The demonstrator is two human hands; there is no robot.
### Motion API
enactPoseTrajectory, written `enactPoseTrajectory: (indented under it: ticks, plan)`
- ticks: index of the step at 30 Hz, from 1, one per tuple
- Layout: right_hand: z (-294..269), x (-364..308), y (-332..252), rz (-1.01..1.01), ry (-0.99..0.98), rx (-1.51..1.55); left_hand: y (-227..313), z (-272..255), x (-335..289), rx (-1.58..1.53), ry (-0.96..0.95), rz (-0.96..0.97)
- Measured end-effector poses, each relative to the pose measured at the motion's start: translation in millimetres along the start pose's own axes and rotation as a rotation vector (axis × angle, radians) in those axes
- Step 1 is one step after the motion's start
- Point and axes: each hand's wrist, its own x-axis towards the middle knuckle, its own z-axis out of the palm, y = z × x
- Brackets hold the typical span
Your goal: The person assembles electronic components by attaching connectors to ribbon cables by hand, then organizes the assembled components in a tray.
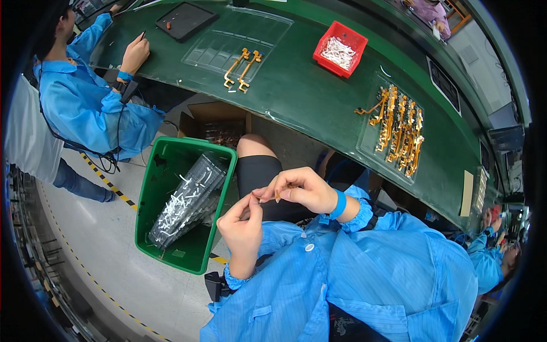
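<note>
Head view: your left hand (pixel 242 232) and right hand (pixel 307 191) meet over your lap (pixel 258 174), off the near edge of the green tabletop (pixel 285 100). Your right fingers pinch a small orange piece (pixel 278 194), mostly hidden; your left grip is a narrow thumb-and-finger pinch, and you cannot tell what is in it. Left of your hands stands a green bin (pixel 149 188) with clear trays (pixel 196 176) inside. On the tabletop, two orange strips (pixel 246 69) lie toward the left end, a red box (pixel 348 67) of white pieces (pixel 338 52) sits toward the far edge, and many orange strips (pixel 400 128) fill a clear tray toward the right end.
</note>
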Motion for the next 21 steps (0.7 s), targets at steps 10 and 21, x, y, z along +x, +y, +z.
enactPoseTrajectory:
  ticks: [10,21]
  plan:
    - [-4,-2,6,0.122,0.073,0.589,9,-5,-2,-0.058,0.012,-0.047]
    - [-13,-1,3,0.084,-0.021,0.675,-16,-51,5,0.054,0.251,-0.059]
